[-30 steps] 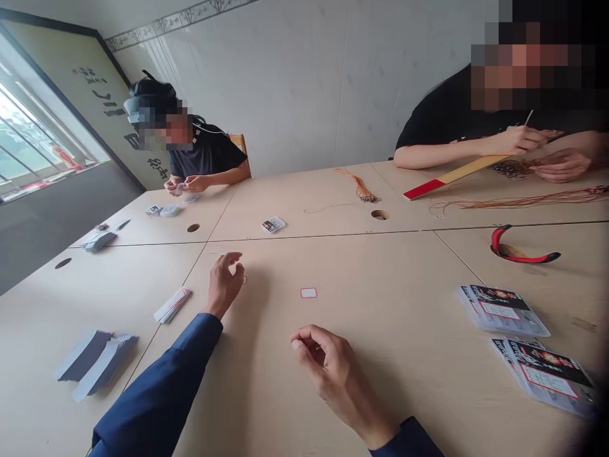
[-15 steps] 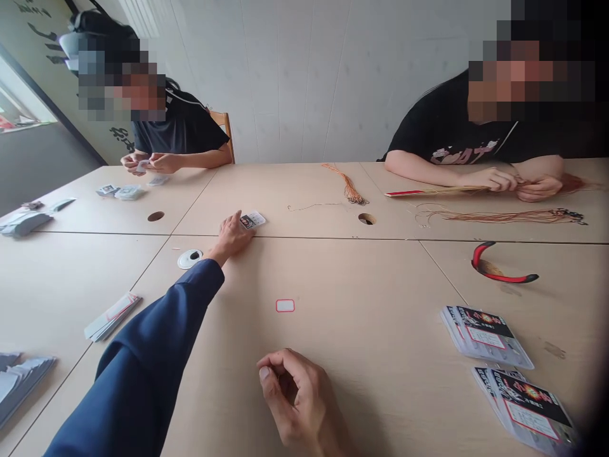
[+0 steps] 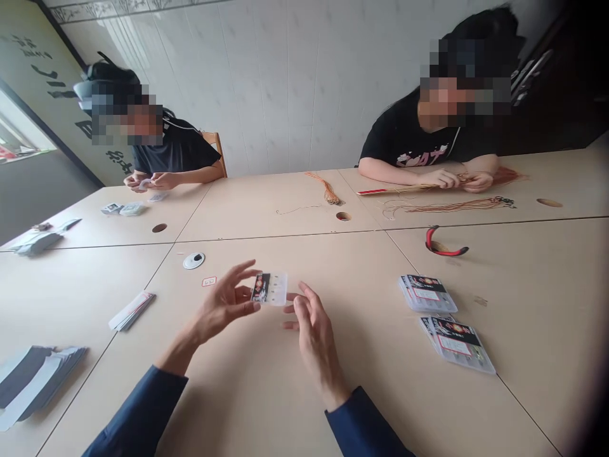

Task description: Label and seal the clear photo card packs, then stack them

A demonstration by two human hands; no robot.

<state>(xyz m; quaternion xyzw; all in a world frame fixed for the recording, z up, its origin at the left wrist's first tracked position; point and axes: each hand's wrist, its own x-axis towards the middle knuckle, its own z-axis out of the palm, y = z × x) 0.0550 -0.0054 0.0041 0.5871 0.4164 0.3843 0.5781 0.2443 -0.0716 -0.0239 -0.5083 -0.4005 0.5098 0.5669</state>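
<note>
My left hand [image 3: 223, 298] holds a small clear plastic box [image 3: 278, 290] by its left end, between thumb and fingers. The box has a black printed card at that end and clear compartments with tiny dark bits inside. Close to the box's right end is my right hand [image 3: 313, 333], its fingers apart and nothing in them. A small red-bordered label [image 3: 209, 281] lies on the table just left of my left hand.
Two stacks of similar boxes, a far stack [image 3: 428, 293] and a near stack [image 3: 459, 346], lie at right, with red-handled pliers [image 3: 445, 249] beyond. Paper strips [image 3: 132, 311] and grey-white sheets [image 3: 40, 384] are at left. Two people sit opposite, one handling orange lines [image 3: 451, 204].
My left hand has drawn the box back from the far part of the table towards me. My right hand has risen beside it and its curled fingers have opened. The view has shifted right.
</note>
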